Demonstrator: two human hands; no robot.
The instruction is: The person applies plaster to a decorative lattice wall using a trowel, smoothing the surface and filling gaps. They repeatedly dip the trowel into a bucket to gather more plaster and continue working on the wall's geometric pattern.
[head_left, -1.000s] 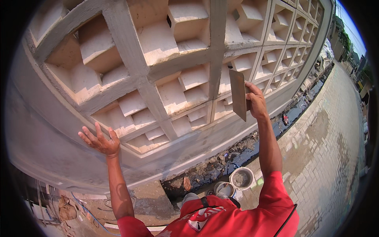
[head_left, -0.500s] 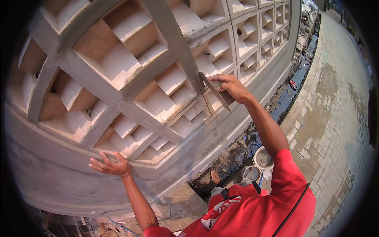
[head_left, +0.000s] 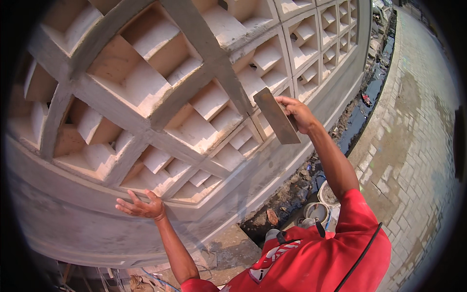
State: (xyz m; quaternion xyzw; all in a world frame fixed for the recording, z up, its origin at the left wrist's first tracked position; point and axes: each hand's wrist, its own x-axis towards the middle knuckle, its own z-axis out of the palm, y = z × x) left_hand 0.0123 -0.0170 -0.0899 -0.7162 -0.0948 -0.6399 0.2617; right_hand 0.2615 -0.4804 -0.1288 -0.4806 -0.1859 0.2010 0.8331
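The right hand (head_left: 297, 113) is raised to the far right, fingers wrapped around the handle of a flat rectangular trowel (head_left: 276, 116), whose blade tilts against the grey ribs of the lattice wall (head_left: 146, 87). The trowel sits beside a diagonal rib, at the edge of a deep square recess. The left hand (head_left: 142, 207) is lower and nearer, on the left, fingers spread and released, palm resting on the ledge (head_left: 204, 207) under the recesses, holding nothing. Below, between wall and paved path (head_left: 413, 146), runs a rubble-filled trench (head_left: 311, 180) with buckets (head_left: 321, 207) near the red shirt (head_left: 316, 258).
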